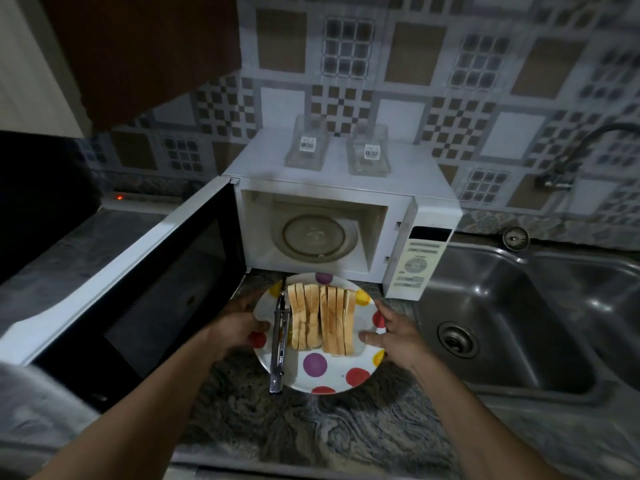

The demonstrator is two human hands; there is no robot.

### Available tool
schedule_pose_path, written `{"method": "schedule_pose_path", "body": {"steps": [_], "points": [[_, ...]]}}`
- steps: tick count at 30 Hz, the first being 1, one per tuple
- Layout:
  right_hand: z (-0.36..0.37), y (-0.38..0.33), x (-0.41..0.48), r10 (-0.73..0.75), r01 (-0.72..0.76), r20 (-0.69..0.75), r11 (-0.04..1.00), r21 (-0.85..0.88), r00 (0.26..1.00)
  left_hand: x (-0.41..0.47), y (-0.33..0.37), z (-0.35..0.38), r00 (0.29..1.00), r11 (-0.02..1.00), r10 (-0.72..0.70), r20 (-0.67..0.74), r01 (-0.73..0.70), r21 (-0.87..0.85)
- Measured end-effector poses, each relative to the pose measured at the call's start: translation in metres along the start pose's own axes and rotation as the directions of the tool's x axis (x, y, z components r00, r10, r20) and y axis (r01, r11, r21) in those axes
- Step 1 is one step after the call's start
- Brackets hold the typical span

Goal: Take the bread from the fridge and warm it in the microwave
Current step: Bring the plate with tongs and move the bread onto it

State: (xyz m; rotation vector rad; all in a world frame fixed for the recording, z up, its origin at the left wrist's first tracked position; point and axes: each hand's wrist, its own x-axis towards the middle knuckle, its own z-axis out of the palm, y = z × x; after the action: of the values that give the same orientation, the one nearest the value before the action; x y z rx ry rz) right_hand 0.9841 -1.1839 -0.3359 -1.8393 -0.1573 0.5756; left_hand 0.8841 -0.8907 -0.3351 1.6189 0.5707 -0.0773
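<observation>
Head view: plate [332, 375], white with coloured dots, sits over the countertop [311, 427] towards its back edge, just in front of the open microwave [346, 188]; can't tell whether the plate rests on the counter or is lifted; bread [322, 318], two rows of slices standing on edge, lies across the plate's middle; metal tongs [278, 344] lie on the plate just left of the bread, touching its left rim area; left hand [239, 327] grips the plate's left rim, thumb on top; right hand [394, 336] grips the right rim, thumb on top; microwave door [138, 299] swung wide to the left; glass turntable [313, 237] bare inside the cavity; control panel [419, 261] on the microwave's right; two clear containers [306, 147] [369, 152] with barcode labels on the microwave's top; steel sink [512, 313] set in the countertop's right side; faucet [575, 150] at the tiled wall [485, 81] above it.
</observation>
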Motion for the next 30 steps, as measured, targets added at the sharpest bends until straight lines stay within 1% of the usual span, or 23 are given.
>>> {"method": "schedule_pose_path", "body": {"steps": [4, 8, 10, 14, 22, 30], "points": [[0.004, -0.015, -0.031, -0.031, 0.031, -0.032, 0.999, 0.020, 0.999, -0.026, 0.018, -0.006, 0.996, 0.999, 0.044, 0.072, -0.041, -0.032], [0.008, -0.028, -0.066, -0.050, 0.050, -0.048, 0.999, 0.005, 0.998, -0.050, 0.023, -0.016, 0.981, 0.998, 0.059, 0.183, -0.055, -0.027], [0.012, -0.032, -0.086, -0.057, 0.056, -0.070, 0.998, -0.014, 0.996, -0.064, 0.025, -0.025, 0.974, 0.998, 0.061, 0.216, -0.061, -0.006], [0.020, -0.035, -0.126, -0.054, 0.052, -0.114, 0.998, -0.021, 0.992, -0.094, 0.030, -0.032, 0.963, 0.999, 0.050, 0.264, -0.047, -0.019], [0.037, -0.041, -0.194, -0.023, 0.021, -0.157, 1.000, -0.014, 0.987, -0.153, 0.030, -0.043, 0.951, 0.997, 0.069, 0.302, -0.060, -0.039], [0.048, -0.046, -0.248, -0.040, 0.041, -0.142, 0.999, 0.005, 0.989, -0.209, 0.023, -0.051, 0.952, 0.996, 0.059, 0.302, -0.034, -0.087]]}}
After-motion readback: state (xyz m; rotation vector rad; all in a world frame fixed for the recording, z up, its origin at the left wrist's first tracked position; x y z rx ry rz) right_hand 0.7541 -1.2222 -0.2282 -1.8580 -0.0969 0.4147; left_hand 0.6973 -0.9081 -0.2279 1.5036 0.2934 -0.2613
